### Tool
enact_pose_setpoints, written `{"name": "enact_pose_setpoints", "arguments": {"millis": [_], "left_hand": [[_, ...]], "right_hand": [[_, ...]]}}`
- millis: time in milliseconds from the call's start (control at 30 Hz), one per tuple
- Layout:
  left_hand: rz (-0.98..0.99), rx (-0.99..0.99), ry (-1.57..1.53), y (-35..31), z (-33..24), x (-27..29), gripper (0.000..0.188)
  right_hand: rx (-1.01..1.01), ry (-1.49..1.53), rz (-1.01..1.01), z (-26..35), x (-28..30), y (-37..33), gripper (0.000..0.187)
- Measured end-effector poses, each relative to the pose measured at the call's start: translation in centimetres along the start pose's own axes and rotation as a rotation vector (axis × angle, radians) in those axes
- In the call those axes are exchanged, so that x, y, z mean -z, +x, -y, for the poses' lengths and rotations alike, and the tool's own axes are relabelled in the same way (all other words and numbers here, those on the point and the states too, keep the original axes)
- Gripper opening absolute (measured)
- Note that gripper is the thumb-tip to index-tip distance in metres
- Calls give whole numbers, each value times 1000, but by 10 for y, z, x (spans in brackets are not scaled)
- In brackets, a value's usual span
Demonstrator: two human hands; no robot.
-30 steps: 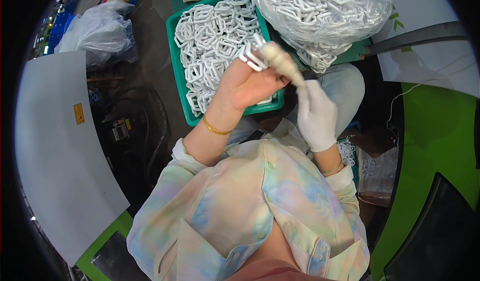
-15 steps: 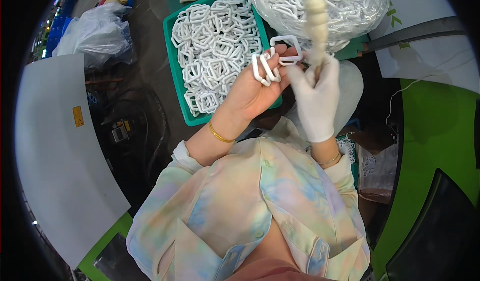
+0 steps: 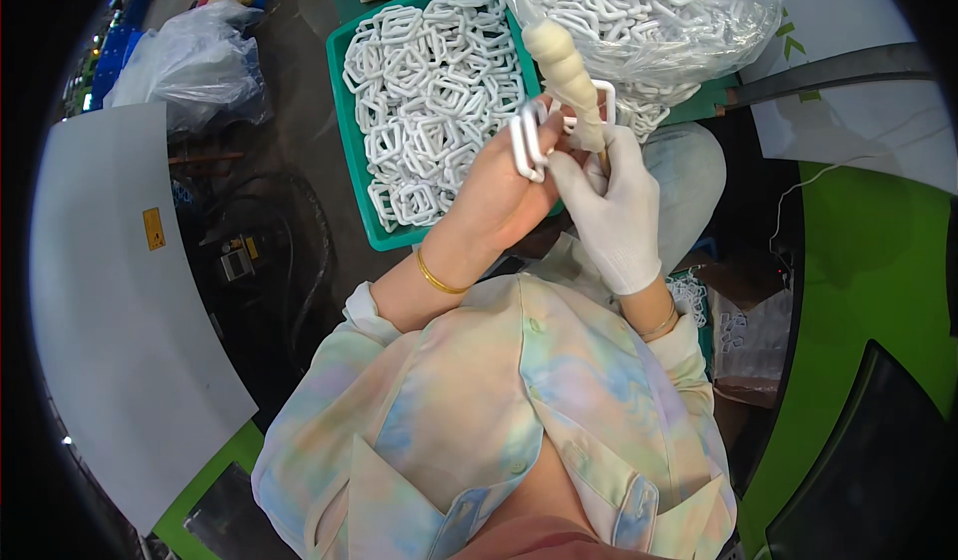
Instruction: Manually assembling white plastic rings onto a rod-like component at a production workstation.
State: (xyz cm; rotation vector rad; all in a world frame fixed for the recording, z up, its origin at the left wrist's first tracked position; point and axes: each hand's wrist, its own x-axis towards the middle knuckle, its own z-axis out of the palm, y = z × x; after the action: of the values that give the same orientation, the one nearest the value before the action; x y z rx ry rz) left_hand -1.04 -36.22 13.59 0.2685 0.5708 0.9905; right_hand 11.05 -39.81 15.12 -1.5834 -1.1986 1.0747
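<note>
My bare left hand [image 3: 496, 196], with a gold bangle at the wrist, is closed on white squarish plastic links [image 3: 523, 149]. Another white link [image 3: 609, 96] shows at its fingertips, partly behind the tool. My right hand [image 3: 619, 216] wears a white knitted glove and grips a tool with a thick, cream, ridged wrapped handle [image 3: 564, 69]. The handle leans up and to the left; the tool's lower end is hidden between my hands. Both hands meet over the right edge of a green tray [image 3: 371, 223] filled with similar white links [image 3: 439, 91].
A clear plastic bag [image 3: 743, 46] of white links lies beyond my hands. White panels [image 3: 130, 310] stand at the left, a green panel [image 3: 858, 261] at the right. Crumpled plastic sheeting [image 3: 190, 66] sits at the far left. A lined box [image 3: 753, 340] with small white pieces is beside me.
The tool's handle has tipped to the left, and my right hand has shifted slightly left with it. The links in my left hand have turned a little.
</note>
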Motion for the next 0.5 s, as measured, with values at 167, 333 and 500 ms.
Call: {"name": "enact_pose_setpoints", "arguments": {"millis": [167, 333, 500], "left_hand": [[-11, -52, 101, 1, 2, 11, 36], [15, -39, -27, -4, 4, 8, 40], [97, -73, -48, -10, 0, 0, 35]], "right_hand": [[-45, 39, 2, 9, 7, -1, 27], [9, 4, 61, 7, 0, -7, 26], [67, 2, -159, 0, 13, -3, 17]]}}
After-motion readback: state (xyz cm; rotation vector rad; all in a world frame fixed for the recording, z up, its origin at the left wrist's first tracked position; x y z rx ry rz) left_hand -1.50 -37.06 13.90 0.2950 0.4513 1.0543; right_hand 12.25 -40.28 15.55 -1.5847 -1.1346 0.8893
